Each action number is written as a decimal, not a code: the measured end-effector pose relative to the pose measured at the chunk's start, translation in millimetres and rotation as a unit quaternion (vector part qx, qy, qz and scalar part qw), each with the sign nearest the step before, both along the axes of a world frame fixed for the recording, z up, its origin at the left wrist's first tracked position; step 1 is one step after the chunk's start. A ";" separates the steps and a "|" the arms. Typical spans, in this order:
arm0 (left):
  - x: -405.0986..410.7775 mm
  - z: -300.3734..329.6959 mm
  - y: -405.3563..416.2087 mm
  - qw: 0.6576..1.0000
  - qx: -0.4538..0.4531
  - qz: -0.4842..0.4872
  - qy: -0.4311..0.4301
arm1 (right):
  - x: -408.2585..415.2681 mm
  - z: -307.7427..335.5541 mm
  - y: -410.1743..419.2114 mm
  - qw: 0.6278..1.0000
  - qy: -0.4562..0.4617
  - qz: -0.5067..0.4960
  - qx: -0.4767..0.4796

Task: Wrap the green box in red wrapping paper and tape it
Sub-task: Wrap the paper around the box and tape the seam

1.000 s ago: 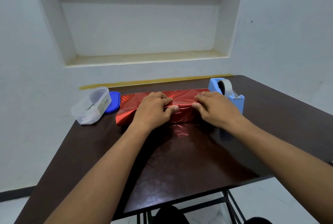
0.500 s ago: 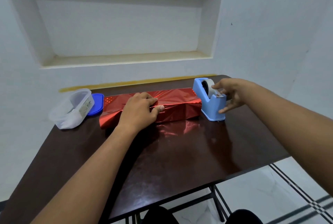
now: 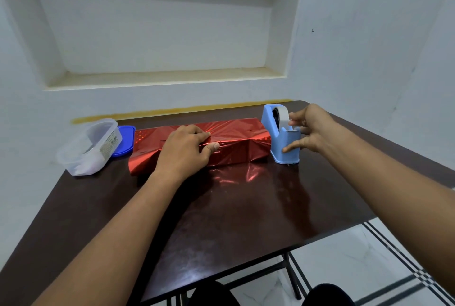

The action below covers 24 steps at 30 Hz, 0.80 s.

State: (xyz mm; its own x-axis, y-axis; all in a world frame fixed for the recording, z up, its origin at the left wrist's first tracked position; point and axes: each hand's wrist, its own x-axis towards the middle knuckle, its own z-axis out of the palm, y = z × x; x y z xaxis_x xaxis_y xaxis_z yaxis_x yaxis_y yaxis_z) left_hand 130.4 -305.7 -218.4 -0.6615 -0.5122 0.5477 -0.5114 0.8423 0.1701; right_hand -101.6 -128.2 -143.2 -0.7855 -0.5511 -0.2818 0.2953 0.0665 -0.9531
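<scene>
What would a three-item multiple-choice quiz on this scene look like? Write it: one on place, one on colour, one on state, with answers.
1. Where is the tape dispenser?
A. at the wrapped box's right end
B. at its left end
C. on the wall shelf

2. What colour is the lid beside the clear container?
A. yellow
B. blue
C. green

3. What is the left hand doing?
A. lifting the container
B. hanging idle
C. pressing the red wrapping paper down

Answers: A, it stands at that end, under the right hand; B, the lid is blue; C, it lies on the fold.
</scene>
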 end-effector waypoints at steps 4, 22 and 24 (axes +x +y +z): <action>0.4 0.5 -0.2 1.000 0.002 0.000 -0.002 | 14.3 -13.7 3.9 0.997 0.005 -0.057 -0.051; 0.7 -0.1 -1.3 1.000 0.002 -0.002 -0.004 | 27.3 -57.7 11.8 0.980 -0.008 -0.145 -0.136; 1.1 0.1 -0.4 1.000 0.003 0.000 -0.003 | 24.3 -61.0 11.5 0.982 -0.004 -0.145 -0.121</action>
